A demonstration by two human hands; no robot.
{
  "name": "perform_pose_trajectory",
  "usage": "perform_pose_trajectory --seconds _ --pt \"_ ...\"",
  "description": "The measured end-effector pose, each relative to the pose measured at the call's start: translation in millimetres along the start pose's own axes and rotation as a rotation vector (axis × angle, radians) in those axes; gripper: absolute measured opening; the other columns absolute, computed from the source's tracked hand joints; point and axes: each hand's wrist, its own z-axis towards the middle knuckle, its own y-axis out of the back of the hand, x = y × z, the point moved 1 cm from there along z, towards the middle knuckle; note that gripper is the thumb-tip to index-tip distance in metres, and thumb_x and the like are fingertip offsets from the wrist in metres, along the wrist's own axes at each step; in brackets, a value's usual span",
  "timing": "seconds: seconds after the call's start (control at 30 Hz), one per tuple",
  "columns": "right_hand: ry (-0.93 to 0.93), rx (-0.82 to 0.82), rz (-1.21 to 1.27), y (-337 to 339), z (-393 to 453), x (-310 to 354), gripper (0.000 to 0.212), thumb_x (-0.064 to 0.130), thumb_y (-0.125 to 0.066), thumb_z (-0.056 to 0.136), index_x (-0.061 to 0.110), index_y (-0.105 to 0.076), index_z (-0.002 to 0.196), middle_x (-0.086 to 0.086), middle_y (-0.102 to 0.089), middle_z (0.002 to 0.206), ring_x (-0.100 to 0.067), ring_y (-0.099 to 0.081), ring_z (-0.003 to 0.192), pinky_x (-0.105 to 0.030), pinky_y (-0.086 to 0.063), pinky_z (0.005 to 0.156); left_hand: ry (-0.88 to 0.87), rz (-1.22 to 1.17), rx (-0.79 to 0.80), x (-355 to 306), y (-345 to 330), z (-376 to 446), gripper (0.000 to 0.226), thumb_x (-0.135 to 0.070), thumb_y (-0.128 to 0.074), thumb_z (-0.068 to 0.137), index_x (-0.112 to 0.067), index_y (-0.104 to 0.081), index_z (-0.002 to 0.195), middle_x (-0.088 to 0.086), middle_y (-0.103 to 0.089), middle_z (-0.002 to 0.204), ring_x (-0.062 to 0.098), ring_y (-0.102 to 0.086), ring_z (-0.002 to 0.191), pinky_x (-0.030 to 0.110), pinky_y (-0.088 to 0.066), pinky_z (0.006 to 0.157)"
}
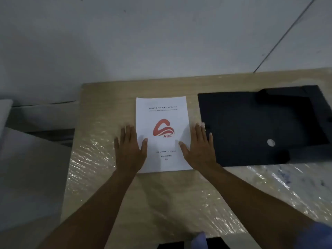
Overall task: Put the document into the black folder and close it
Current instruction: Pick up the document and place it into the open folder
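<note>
A white document (162,123) with a red logo and printed text lies flat in the middle of the wooden table (107,97). My left hand (130,150) rests flat at its left edge, thumb on the page, fingers spread. At the document's right edge lies my right hand (199,148), also flat and spread, thumb on the paper. The black folder (251,126) lies to the right of the document, with a flap at its top right and a small round silver snap (271,142) near its lower right. Neither hand grips anything.
Crinkled clear plastic film (280,186) covers the tabletop. A white wall stands behind the table. To the left, past the table edge, are pale grey surfaces (30,168). A dark object (179,245) shows at the bottom edge.
</note>
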Motion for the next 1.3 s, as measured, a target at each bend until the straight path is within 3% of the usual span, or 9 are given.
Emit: perform_pose_trajectory --seconds 0.27,0.4,0.5,0.6,0.87,0.97,1.03,1.13,1.3 --pt "-0.106 0.03 0.133 -10.3 -5.8 12.7 0.084 0.05 -0.046 0.102 0.008 -0.005 0.162 -0.008 -0.007 0.173 -0.026 0.0 0.16 -0.052 0.0 0.129 0.12 -0.061 0.09 -2.6 -18.5 -5.5 0.066 -0.036 -0.045 0.103 0.002 -0.03 0.155 0.016 -0.025 0.167 0.034 -0.015 0.157 0.054 -0.022 0.123" --pt "-0.146 -0.042 0.303 -6.8 -7.6 19.6 0.069 0.033 -0.055 0.101 0.006 -0.027 0.157 -0.009 -0.028 0.166 -0.027 -0.02 0.156 -0.053 -0.015 0.128 0.163 -0.134 0.037 -8.0 -15.5 -5.7 0.059 -0.024 -0.052 0.1 0.004 -0.039 0.15 0.02 -0.037 0.161 0.038 -0.029 0.151 0.051 -0.029 0.12" --pt "-0.202 -0.129 0.354 -3.3 -10.1 23.2 0.052 0.029 -0.061 0.098 0.012 -0.046 0.146 -0.008 -0.05 0.151 -0.028 -0.046 0.14 -0.053 -0.038 0.116 0.22 -0.237 -0.058 -13.0 -12.2 -7.0 0.052 -0.012 -0.055 0.096 0.002 -0.048 0.145 0.022 -0.053 0.146 0.042 -0.046 0.134 0.05 -0.041 0.108" --pt "-0.277 -0.12 0.565 -1.0 -11.8 32.5 0.041 0.023 -0.059 0.101 0.018 -0.05 0.14 -0.006 -0.059 0.137 -0.025 -0.058 0.124 -0.051 -0.053 0.104 0.279 -0.381 -0.099 -18.8 -12.4 -8.7 0.053 -0.003 -0.048 0.098 -0.004 -0.045 0.151 0.023 -0.057 0.136 0.04 -0.055 0.122 0.045 -0.045 0.101" --pt "-0.466 -0.063 0.805 9.2 -6.9 37.0 0.037 0.01 -0.047 0.105 0.015 -0.058 0.139 -0.01 -0.062 0.129 -0.027 -0.064 0.116 -0.046 -0.059 0.098 0.294 -0.533 -0.215 -25.0 -7.4 -15.2 0.05 0.006 -0.045 0.099 -0.003 -0.049 0.147 0.026 -0.067 0.125 0.039 -0.065 0.111 0.031 -0.045 0.093" --pt "-0.485 -0.083 0.859 10.2 -8.7 33.4 0.034 0.0 -0.044 0.101 0.015 -0.071 0.114 -0.003 -0.073 0.108 -0.023 -0.07 0.096 -0.032 -0.062 0.076 0.296 -0.578 -0.25 -23.6 -5.7 -14.8 0.044 0.005 -0.047 0.098 0.0 -0.056 0.141 0.025 -0.07 0.125 0.038 -0.067 0.112 0.021 -0.04 0.092" --pt "-0.489 -0.059 0.912 11.1 -10.1 31.6 0.037 0.0 -0.043 0.1 0.023 -0.071 0.108 0.006 -0.071 0.098 -0.016 -0.069 0.089 -0.021 -0.056 0.063 0.318 -0.643 -0.259 -25.6 -3.9 -14.7 0.042 0.004 -0.047 0.099 0.0 -0.058 0.14 0.024 -0.071 0.125 0.036 -0.068 0.112 0.022 -0.043 0.093" --pt "-0.454 -0.056 0.96 16.7 -14.1 31.0 0.046 0.0 -0.041 0.1 0.032 -0.068 0.119 0.011 -0.068 0.098 -0.01 -0.067 0.089 -0.017 -0.053 0.066 0.348 -0.717 -0.262 -31.0 1.3 -15.0 0.041 0.002 -0.048 0.1 -0.002 -0.059 0.139 0.022 -0.071 0.126 0.032 -0.068 0.112 0.022 -0.046 0.094" --pt "-0.404 -0.139 0.945 45.2 -15.5 15.9 0.043 0.006 -0.046 0.105 0.02 -0.056 0.144 0.001 -0.066 0.122 -0.015 -0.064 0.101 -0.015 -0.055 0.075 0.38 -0.821 -0.257 -47.3 14.6 -11.1 0.04 -0.004 -0.05 0.1 -0.009 -0.062 0.138 0.008 -0.073 0.126 0.007 -0.064 0.093 -0.005 -0.039 0.072"
